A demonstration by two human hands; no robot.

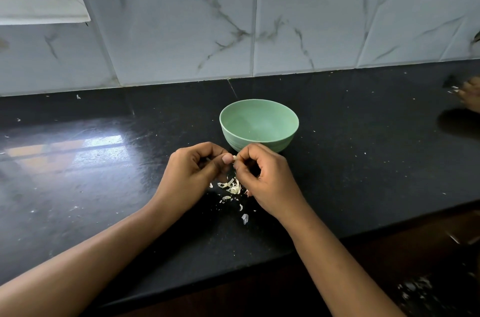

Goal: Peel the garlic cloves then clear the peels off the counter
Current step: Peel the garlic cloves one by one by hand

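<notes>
Head view: both hands up over the table (104, 187), just in front of a green bowl (259, 122). Left grip (193, 174) is curled, thumb tip forward, pinching one end of a small pale garlic clove (234, 157). Right grip (267, 181) is curled too, thumb and forefinger pinching the other end. Clove sits between the two thumbs, off the table, close to the bowl's near wall; only a small bit of it shows, so can't tell how much skin is on it. Peels (232, 187) lie in a loose pile on the table directly under the hands, with a few stray flakes trailing toward the near edge. Bowl stands upright, near the pile but not touching it. Table is black, glossy, speckled with tiny pale crumbs; window glare on its left part. Marble-look tile wall (181, 31) behind. Far right edge: blurred hand-like shape (471, 93) with pale bits, can't tell more. Lower right, below the table edge: blurred pale scraps (415, 288).
</notes>
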